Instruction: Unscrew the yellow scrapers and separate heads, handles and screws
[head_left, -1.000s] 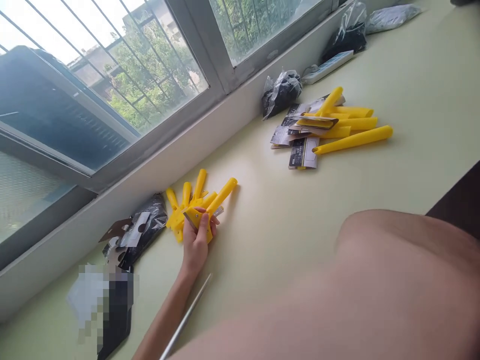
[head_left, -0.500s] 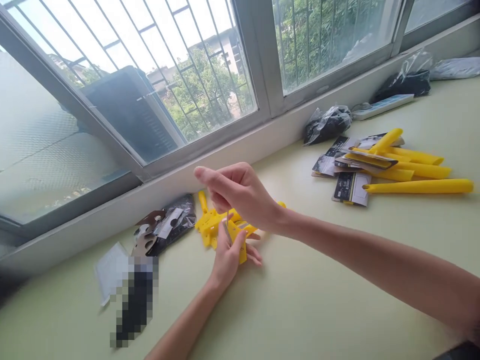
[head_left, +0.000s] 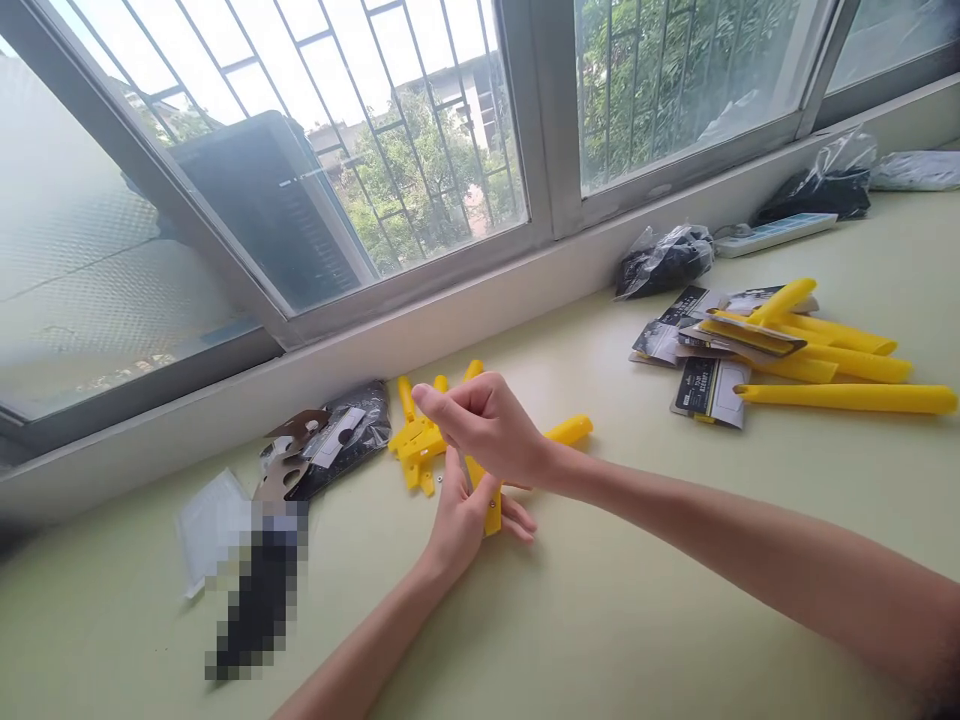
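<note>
My left hand (head_left: pixel 459 518) lies low over the table, closed around a yellow plastic scraper (head_left: pixel 491 515) with small screws in its face. Its fingers pass beneath the piece and show on the far side. Directly above it, my right hand (head_left: pixel 491 425) is closed in a fist, thumb on top. The thin metal driver it grips is hidden now, but its shaft showed below the fist a moment earlier. Just behind my hands are several loose yellow scrapers (head_left: pixel 420 440). One yellow handle (head_left: pixel 571 430) sticks out to the right of my right hand.
At the right lies a pile of yellow handles (head_left: pixel 847 398) with printed cards (head_left: pixel 709 390). Black bundles in clear plastic (head_left: pixel 666 262) and a white power strip (head_left: pixel 776 235) lie by the window wall. Cut cardboard (head_left: pixel 289 470), a black bag (head_left: pixel 367 425) and a clear sleeve (head_left: pixel 214 530) are at left.
My right fist has come down closer to the scraper, covering the metal shaft. My left hand keeps its hold. The view has shifted slightly, uncovering more yellow handles.
</note>
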